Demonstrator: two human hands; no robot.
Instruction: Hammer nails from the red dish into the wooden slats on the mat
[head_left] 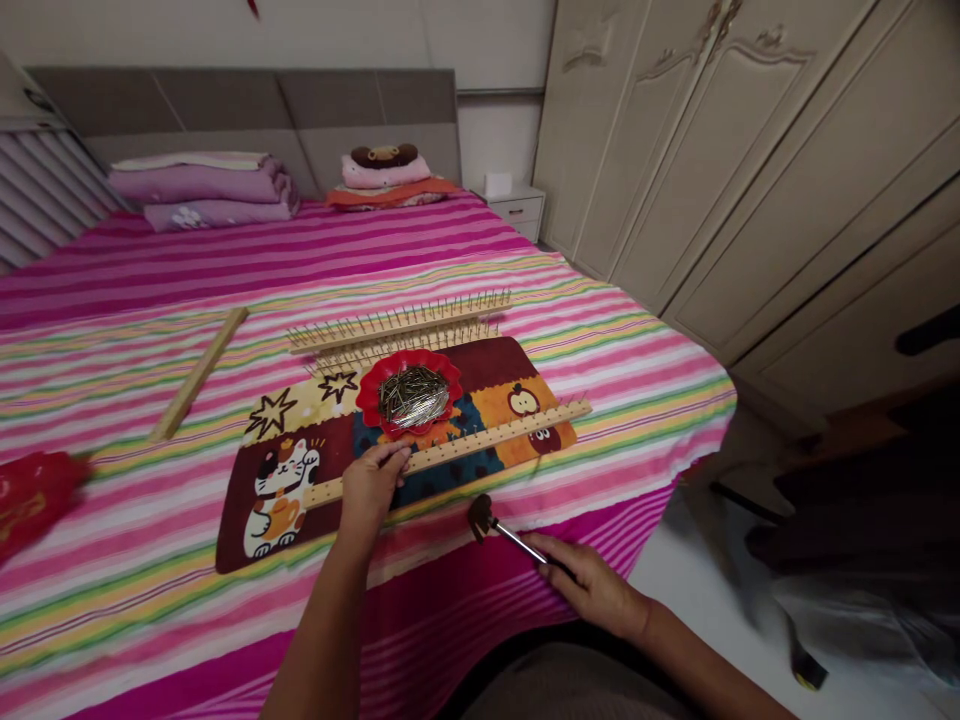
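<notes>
My left hand (pixel 373 483) is at a wooden strip (pixel 495 437) that lies slantwise across a patterned mat (pixel 231 512). Its thumb and forefinger are pinched together at the strip's upper edge; anything between them is too small to make out. Several nails stand in the strip to the right of these fingers, and small holes dot its face. In my right hand (pixel 592 588) is a hammer (pixel 517 542), gripped by the handle, its dark head just below the strip and apart from it. Right behind the strip sits a red scalloped bowl (pixel 369 398) full of loose nails (pixel 415 395).
Behind the bowl lie wooden strips bristling with nails (pixel 401 322). A bare wooden bar (pixel 201 375) rests to the left, near a red item (pixel 37 495) at the edge. Folded bedding (pixel 206 190) is at the bed's head. Wardrobes (pixel 697 150) line the right side.
</notes>
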